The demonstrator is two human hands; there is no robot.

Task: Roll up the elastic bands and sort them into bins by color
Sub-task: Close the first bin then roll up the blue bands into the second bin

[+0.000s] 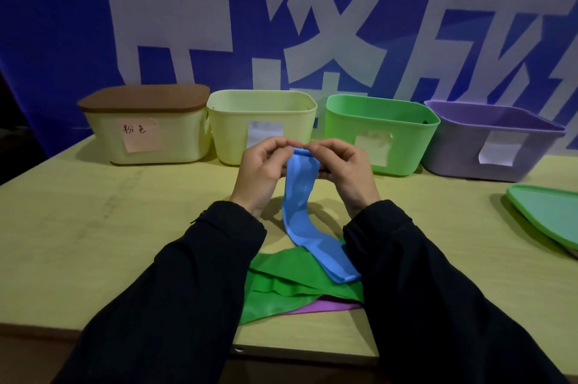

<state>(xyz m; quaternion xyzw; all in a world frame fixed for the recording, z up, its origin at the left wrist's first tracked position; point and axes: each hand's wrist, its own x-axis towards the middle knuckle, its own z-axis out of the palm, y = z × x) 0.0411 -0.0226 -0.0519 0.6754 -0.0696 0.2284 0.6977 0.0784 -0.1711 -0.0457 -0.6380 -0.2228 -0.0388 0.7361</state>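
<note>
Blue band (300, 205): top edge pinched by left hand (262, 171) and right hand (341, 171); long axis hangs toward the person, tail over green band (281, 283).

Handwritten "粉色" on pink note (139, 134) of lidded bin (147, 136)

Both arms in dark sleeves reach forward, and the hands are up above the table, close together. The left hand (261, 169) and the right hand (342, 171) have curled fingers. Each one pinches the top edge of the blue elastic band (300, 211).
</note>
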